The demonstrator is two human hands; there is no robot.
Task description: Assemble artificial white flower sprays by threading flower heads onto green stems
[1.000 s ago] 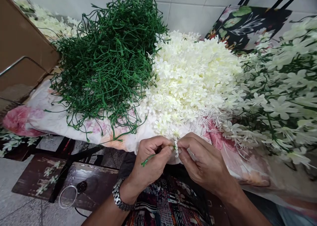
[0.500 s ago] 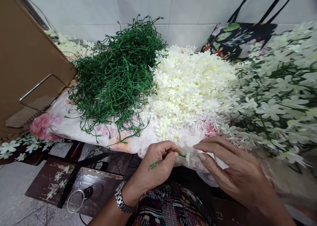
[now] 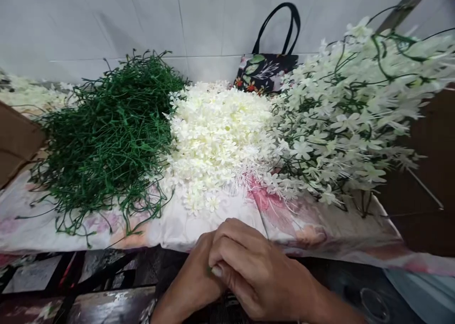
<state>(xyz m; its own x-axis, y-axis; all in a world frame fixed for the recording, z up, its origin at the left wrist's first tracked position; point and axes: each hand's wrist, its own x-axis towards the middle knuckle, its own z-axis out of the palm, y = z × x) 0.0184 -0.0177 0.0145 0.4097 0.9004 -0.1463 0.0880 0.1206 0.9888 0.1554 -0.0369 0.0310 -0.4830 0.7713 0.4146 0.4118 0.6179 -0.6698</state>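
Note:
My left hand (image 3: pixel 197 272) is closed at the table's front edge, its fingers mostly covered by my right hand (image 3: pixel 245 267). A sliver of green stem (image 3: pixel 209 269) shows between the two hands. The curled fingers of my right hand press over the left; what they pinch is hidden. Beyond the hands lies a heap of loose white artificial flower heads (image 3: pixel 216 139). To its left is a tangled pile of green plastic stems (image 3: pixel 117 130). Assembled white flower sprays (image 3: pixel 341 134) with green stems are stacked on the right.
A floral cloth (image 3: pixel 227 222) covers the table. A black floral bag (image 3: pixel 266 73) stands against the tiled wall (image 3: pixel 209 25). A cardboard box (image 3: pixel 17 144) is at the left edge. Dark wooden stools (image 3: pixel 113 307) stand below the table at left.
My right hand has moved left and closed over the left hand, which held a green stem out in view before. The view has turned to the right.

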